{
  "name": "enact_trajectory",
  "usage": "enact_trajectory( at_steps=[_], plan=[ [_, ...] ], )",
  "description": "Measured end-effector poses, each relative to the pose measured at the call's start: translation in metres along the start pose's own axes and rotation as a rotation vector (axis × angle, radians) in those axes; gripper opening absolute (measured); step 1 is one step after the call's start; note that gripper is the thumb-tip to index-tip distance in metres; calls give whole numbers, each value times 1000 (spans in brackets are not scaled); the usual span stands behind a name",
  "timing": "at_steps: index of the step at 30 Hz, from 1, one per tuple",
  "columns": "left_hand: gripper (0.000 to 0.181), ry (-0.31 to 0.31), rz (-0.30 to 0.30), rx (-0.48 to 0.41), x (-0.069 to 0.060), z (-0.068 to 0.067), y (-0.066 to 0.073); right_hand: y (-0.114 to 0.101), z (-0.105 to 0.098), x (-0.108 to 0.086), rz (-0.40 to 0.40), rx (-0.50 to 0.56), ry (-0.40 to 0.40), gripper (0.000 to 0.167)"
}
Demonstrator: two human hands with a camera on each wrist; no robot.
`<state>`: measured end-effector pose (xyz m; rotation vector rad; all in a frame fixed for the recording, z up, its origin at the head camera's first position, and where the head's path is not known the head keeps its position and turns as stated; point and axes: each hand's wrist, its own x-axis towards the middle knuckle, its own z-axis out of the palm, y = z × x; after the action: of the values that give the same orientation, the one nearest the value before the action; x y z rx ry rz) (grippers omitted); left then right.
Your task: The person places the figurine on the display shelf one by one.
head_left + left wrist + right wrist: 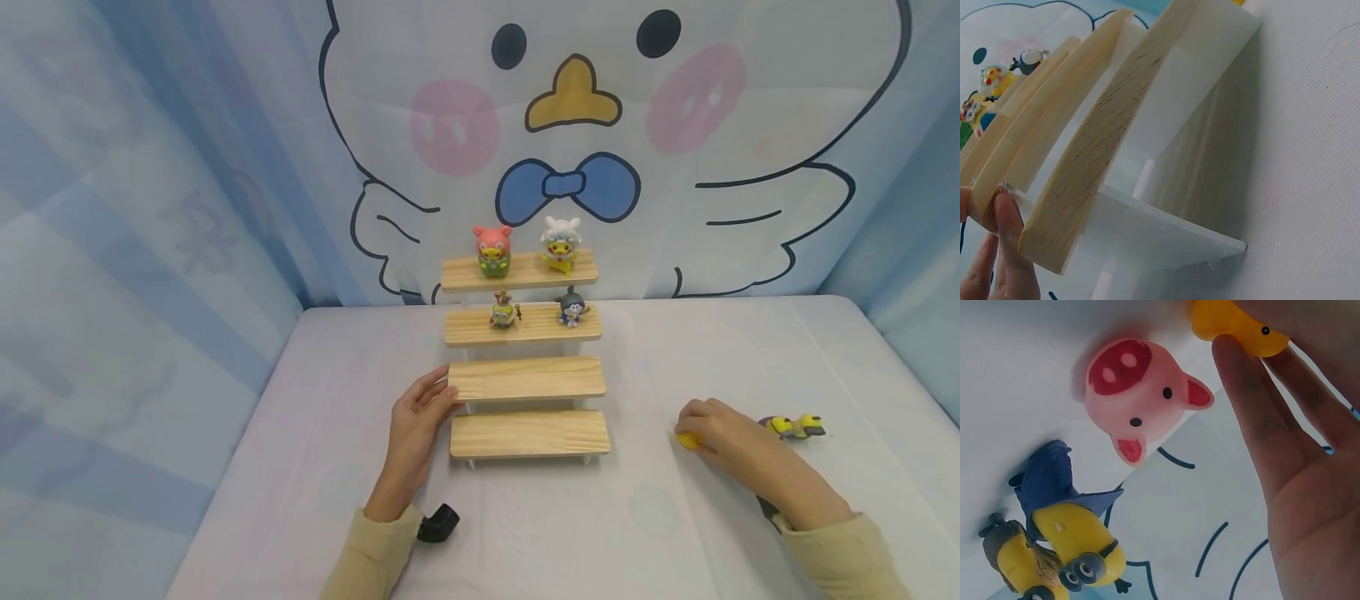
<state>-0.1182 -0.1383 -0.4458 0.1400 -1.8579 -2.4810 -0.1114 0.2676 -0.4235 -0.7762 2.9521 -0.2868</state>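
My left hand pinches the left end of the third wooden step of a four-step stand; in the left wrist view its fingers lie against that board's end. Over on the right, my right hand grips a small yellow toy close to the table. The right wrist view shows this toy with a black eye, between thumb and fingers of the right hand. Beside it is a pink pig toy, hidden in the head view.
The top step bears a pink-hooded figure and a white-hooded one. On the second step stand a crowned figure and a grey-topped one. Yellow figures lie by the right hand.
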Motion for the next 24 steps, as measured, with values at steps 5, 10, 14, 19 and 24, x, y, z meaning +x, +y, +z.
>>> enact_trajectory(
  at_steps=[5, 10, 14, 19, 24],
  plan=[
    [42, 4, -2, 0, 0, 0, 0, 2, 0, 1, 8, 3, -16, 20],
    [43, 6, -2, -4, 0, 0, 0, 2, -1, 1, 1, 6, -1, 19],
    [43, 4, -3, 3, 0, 0, 0, 0, -2, 1, -7, -5, 24, 19],
    [43, 5, -5, 14, 0, 0, 0, -3, -8, 2, -18, -18, 38, 20],
    [43, 4, 0, 8, 0, 0, 0, -11, -16, 6, -60, -35, 76, 23]
  ],
)
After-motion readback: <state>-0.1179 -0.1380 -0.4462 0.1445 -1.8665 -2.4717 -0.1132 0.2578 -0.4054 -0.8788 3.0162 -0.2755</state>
